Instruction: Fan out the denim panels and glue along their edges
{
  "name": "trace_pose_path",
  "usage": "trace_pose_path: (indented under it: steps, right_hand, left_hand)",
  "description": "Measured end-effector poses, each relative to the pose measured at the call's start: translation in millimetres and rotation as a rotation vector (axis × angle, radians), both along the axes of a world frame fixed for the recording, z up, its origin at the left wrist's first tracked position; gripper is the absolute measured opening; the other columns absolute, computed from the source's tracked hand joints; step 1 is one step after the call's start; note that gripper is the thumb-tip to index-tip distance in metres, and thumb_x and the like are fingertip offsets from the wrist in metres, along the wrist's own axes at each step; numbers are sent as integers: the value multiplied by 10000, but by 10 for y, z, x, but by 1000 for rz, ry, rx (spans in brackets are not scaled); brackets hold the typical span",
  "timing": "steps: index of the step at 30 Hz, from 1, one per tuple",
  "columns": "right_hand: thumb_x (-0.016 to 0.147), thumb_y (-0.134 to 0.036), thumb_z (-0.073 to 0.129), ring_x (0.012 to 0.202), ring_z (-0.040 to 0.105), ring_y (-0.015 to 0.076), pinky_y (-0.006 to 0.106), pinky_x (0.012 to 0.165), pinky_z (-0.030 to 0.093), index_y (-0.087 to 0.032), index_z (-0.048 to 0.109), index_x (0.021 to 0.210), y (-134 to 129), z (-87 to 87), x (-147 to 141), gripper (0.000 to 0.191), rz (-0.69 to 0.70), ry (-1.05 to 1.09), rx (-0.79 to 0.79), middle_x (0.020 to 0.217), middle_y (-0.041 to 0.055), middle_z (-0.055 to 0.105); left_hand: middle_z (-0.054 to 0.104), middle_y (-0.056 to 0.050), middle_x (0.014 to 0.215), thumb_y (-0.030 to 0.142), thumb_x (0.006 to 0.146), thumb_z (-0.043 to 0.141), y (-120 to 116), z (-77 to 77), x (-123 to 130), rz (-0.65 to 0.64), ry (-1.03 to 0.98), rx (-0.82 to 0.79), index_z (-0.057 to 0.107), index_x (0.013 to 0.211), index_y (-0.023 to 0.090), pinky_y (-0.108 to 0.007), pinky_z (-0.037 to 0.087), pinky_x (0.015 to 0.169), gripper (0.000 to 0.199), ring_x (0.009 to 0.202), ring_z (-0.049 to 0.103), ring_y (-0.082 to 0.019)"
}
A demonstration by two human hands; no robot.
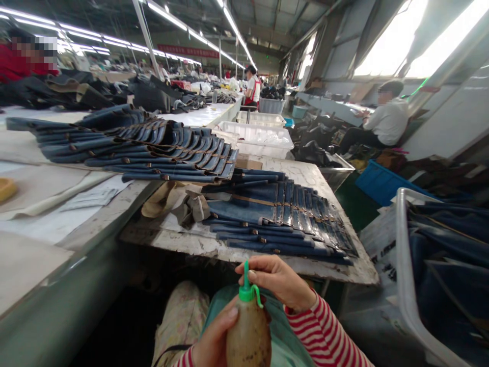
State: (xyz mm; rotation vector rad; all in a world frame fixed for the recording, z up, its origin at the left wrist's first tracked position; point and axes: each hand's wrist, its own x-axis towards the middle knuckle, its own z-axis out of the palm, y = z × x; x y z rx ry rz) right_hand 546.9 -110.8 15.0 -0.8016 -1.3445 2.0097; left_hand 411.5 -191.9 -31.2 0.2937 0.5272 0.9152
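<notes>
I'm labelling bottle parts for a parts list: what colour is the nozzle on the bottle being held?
The nozzle is bright green, seen in the head view.

Daylight blazed white through the windows (395, 41) to my right, and the ceiling tubes (167, 16) ran off in long bright streaks. Glare flecked the denim pieces (296, 211); beneath the low table (171, 242), shadow pooled nearly black. The far distance looked soft and hazy, and the grey bin (403, 255) stretched at the view's right edge.
</notes>
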Motion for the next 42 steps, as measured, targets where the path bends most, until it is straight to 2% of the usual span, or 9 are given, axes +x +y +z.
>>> trace_pose_path:
  steps: [3,5,10,12,15,21,25,32,42]
  right_hand:
    - [741,-357,642,653,566,89,223,633,463,-157,653,1019,11,-55,14,342,-73,-34,64,819,45,661]
    - [756,-323,633,660,547,82,221,635,455,-182,631,1060,71,-8,125,335,-246,-22,159,867,40,646]
    - [843,-326,489,605,470,68,184,521,413,-220,627,988,312,490,727,226,-1163,337,477,801,3,553]
    - [845,-326,478,592,449,67,174,501,403,-224,635,928,362,662,877,204,-1331,461,550,756,-9,511]
    - [820,-311,525,606,464,73,180,500,398,-214,646,906,349,645,800,178,-1210,368,526,743,-4,529]
    - [786,-350,587,657,526,92,211,580,433,-173,663,974,212,126,194,269,-392,-124,271,817,46,646]
    - [763,-401,599,763,568,114,226,664,465,-190,642,1044,148,40,-38,354,-159,-92,210,903,36,658]
    - [689,-395,673,733,574,109,239,708,465,-179,627,1042,118,76,-184,417,-145,25,68,838,16,649]
    - [767,-442,568,561,490,83,195,543,402,-143,596,753,70,94,-271,301,-342,-103,224,638,3,578]
  left_hand:
    - [659,-95,901,510,666,616,25,-9,-15,-19,-38,-52,674,926,156,-315,443,774,443,836,601,-222]
    - [660,-93,901,502,690,597,45,0,-32,-17,-82,-23,677,916,163,-321,443,774,415,820,607,-222]
    - [634,-99,975,453,737,555,104,20,-85,14,-148,64,646,1003,147,-321,435,827,416,903,591,-227]
    - [624,-112,1003,451,753,532,132,17,-95,56,-135,61,641,1008,124,-311,450,807,429,910,586,-221]
    - [629,-107,1004,429,769,523,172,18,-98,105,-132,20,639,1017,114,-299,473,774,417,903,586,-204]
    - [668,-75,958,439,729,583,205,45,-124,62,-216,-97,662,994,134,-266,471,811,411,895,611,-186]
    - [689,-74,810,461,703,602,208,68,-126,116,-123,-141,690,901,133,-261,492,717,393,760,637,-184]
    - [692,-99,794,442,713,590,220,74,-75,125,-88,-184,697,854,105,-257,496,658,381,711,645,-194]
    - [694,-75,744,410,641,677,218,119,-45,119,-50,-261,704,808,108,-263,508,670,346,692,646,-195]
